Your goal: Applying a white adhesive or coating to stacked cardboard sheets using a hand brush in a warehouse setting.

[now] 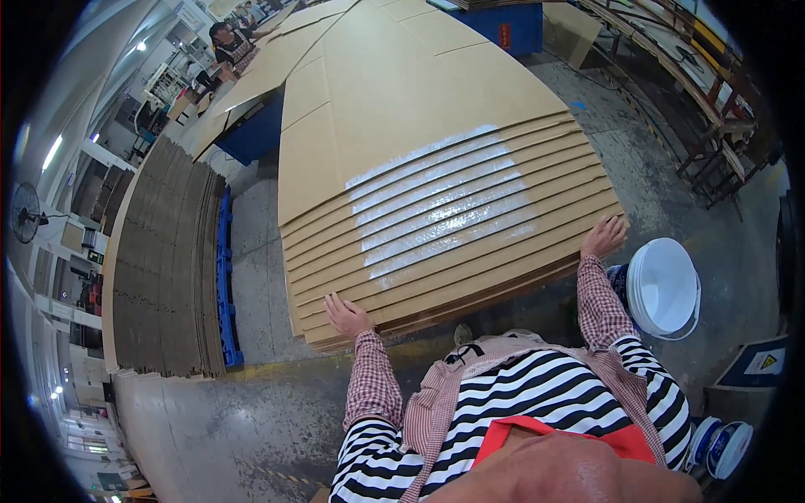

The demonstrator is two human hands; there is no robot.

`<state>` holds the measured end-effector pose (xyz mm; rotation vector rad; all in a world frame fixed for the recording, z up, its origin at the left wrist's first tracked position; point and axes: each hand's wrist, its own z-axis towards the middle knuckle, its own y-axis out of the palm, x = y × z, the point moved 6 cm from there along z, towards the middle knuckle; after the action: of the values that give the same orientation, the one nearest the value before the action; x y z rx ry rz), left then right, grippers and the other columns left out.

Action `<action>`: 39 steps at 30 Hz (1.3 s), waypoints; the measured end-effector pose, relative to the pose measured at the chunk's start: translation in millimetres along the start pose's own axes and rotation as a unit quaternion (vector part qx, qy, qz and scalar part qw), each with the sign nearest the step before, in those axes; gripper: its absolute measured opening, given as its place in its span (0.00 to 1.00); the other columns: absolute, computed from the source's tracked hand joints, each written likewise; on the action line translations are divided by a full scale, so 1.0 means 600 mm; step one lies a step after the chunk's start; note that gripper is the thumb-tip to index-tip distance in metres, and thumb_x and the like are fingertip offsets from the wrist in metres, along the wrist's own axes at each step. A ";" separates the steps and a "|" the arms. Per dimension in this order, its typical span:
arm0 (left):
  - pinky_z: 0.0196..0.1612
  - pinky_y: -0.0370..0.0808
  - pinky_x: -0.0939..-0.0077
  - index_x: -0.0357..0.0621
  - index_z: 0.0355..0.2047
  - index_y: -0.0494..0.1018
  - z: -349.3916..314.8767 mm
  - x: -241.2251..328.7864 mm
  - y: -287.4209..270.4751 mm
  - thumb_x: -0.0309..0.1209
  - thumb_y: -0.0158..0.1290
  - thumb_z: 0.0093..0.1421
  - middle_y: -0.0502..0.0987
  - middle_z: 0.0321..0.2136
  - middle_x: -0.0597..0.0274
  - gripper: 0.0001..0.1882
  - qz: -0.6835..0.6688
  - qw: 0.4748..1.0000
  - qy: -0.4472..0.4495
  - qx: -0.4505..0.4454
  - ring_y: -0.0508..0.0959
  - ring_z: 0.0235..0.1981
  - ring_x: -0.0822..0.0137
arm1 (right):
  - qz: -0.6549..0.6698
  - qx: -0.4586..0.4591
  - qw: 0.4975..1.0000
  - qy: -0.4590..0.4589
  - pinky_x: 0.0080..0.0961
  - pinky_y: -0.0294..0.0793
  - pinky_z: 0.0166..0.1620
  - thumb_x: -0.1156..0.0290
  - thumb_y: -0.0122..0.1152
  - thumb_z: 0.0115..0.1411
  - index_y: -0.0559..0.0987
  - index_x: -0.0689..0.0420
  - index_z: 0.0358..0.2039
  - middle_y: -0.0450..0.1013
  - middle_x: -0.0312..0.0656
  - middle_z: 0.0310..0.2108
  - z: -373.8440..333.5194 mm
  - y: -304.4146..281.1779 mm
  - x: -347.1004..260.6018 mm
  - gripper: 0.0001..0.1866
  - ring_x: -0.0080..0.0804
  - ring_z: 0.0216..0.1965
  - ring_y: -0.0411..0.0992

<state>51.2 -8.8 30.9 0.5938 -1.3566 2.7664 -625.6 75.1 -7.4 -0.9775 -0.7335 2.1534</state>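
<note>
In front of me a fanned stack of brown cardboard sheets (436, 291) lies with its near edges staggered in steps. A wet, shiny white patch (443, 210), looking like glue, covers the middle of several steps. My left hand (347, 315) rests on the near left corner, fingers spread on the cardboard. At the near right corner my right hand (602, 237) lies with its fingers apart over the edge of the sheets; its thumb is hard to make out. Neither hand visibly lifts a sheet.
Right of the stack stands a white bucket (665, 285). Smaller buckets (728, 448) are at lower right. A tall cardboard stack on a blue pallet (225, 285) stands left. Far left, another person (235, 50) leans over cardboard. A metal-framed rack (713, 109) is far right.
</note>
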 end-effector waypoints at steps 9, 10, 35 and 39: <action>0.61 0.56 0.59 0.39 0.54 0.65 0.000 0.001 -0.002 0.33 0.41 0.61 0.65 0.57 0.50 0.22 0.000 1.000 0.005 0.005 0.61 0.60 0.52 | 0.015 0.011 1.000 -0.009 0.50 0.41 0.64 0.51 0.36 0.67 0.66 0.61 0.57 0.58 0.47 0.61 0.001 -0.001 0.000 0.29 0.46 0.63 0.50; 0.61 0.56 0.59 0.39 0.54 0.65 0.001 -0.002 0.003 0.33 0.41 0.61 0.65 0.57 0.50 0.22 -0.002 1.000 -0.008 -0.016 0.61 0.60 0.53 | 0.010 -0.014 1.000 0.007 0.50 0.40 0.64 0.51 0.36 0.67 0.66 0.62 0.57 0.58 0.48 0.61 0.001 0.004 0.003 0.29 0.46 0.63 0.49; 0.61 0.57 0.58 0.40 0.54 0.66 0.000 0.001 -0.001 0.33 0.42 0.60 0.66 0.57 0.52 0.22 0.005 1.000 -0.002 0.010 0.62 0.60 0.53 | -0.002 -0.022 1.000 0.001 0.47 0.40 0.65 0.53 0.34 0.68 0.64 0.62 0.58 0.56 0.48 0.62 0.001 -0.004 -0.003 0.29 0.47 0.63 0.49; 0.61 0.57 0.58 0.39 0.54 0.66 -0.001 0.002 -0.002 0.32 0.42 0.60 0.66 0.56 0.51 0.22 -0.003 1.000 0.003 0.012 0.62 0.60 0.52 | -0.018 -0.006 1.000 -0.011 0.47 0.42 0.65 0.52 0.35 0.67 0.65 0.61 0.58 0.57 0.46 0.61 -0.001 0.001 -0.001 0.28 0.45 0.63 0.49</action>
<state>50.3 -7.7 32.1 0.5892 -1.3206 2.7799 -624.9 74.1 -8.0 -0.9399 -0.7691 2.1348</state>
